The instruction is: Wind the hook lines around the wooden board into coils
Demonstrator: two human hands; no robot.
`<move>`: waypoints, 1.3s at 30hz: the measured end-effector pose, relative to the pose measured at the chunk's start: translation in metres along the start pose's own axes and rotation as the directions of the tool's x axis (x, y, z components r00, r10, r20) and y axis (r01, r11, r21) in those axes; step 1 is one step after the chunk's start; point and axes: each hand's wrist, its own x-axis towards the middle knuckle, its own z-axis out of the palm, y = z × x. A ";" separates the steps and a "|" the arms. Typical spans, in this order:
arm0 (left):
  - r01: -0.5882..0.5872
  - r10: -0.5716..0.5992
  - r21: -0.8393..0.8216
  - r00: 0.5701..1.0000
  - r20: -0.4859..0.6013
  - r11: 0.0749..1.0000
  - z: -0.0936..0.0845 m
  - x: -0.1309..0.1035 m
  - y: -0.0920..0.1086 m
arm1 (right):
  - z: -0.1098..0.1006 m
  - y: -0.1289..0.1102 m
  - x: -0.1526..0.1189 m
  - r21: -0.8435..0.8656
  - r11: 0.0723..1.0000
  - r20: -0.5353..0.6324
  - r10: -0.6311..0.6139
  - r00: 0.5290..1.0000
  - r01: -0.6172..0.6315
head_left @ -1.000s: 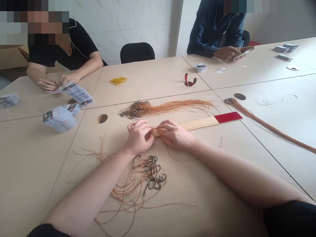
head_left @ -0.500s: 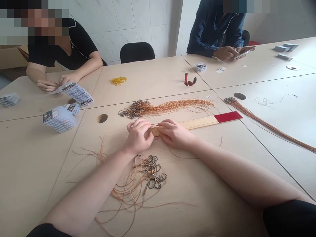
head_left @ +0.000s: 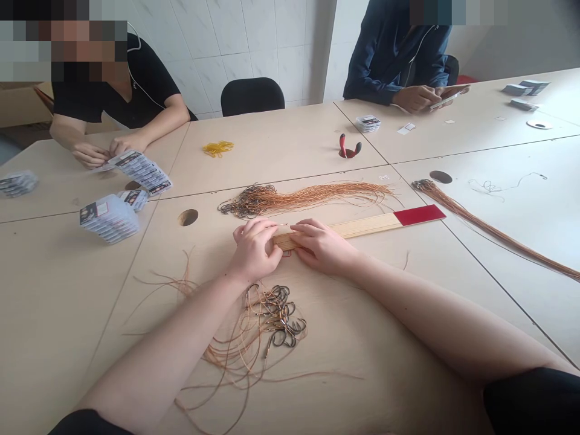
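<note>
My left hand (head_left: 255, 249) is closed at the near end of a wooden strip (head_left: 365, 228) with a red far end. A thin fishing hook shank (head_left: 281, 225) sticks out from its fingertips towards the right; the rest is hidden by the fingers. With fingers bent over the strip, my right hand (head_left: 324, 246) grips it just right of the left hand. Nearer to me lies a loose pile of dark fishing hooks (head_left: 283, 320) with orange-brown lines (head_left: 226, 361) trailing left and down. Beyond the strip rests a bundle of hooked lines (head_left: 317, 196).
Another bundle of lines (head_left: 489, 228) stretches off right. Red-handled pliers (head_left: 348, 147) stand in a table hole. Yellow pieces (head_left: 218, 148) and stacked clear packs (head_left: 109, 219) lie farther off. Two people sit opposite, one in black (head_left: 156, 81), one in dark blue (head_left: 374, 60).
An orange line that curved below my right hand has gone from the table there. The thin piece at my left fingertips now ends short of the right fingers. Both hands stay nearly in place.
</note>
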 end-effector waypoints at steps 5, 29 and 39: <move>-0.022 0.021 -0.010 0.996 -0.083 1.000 0.000 0.000 -0.002 | -0.002 -0.001 0.000 -0.005 0.999 -0.006 0.046 0.999 -0.046; 0.322 -0.320 -0.019 0.931 -0.176 0.947 0.007 0.012 -0.049 | -0.045 0.120 -0.033 -0.258 0.750 -0.434 0.473 0.767 -0.609; 0.367 -0.365 0.031 0.930 -0.054 0.930 0.009 0.012 -0.046 | -0.040 0.114 -0.030 -0.343 0.632 -0.355 0.598 0.719 -0.695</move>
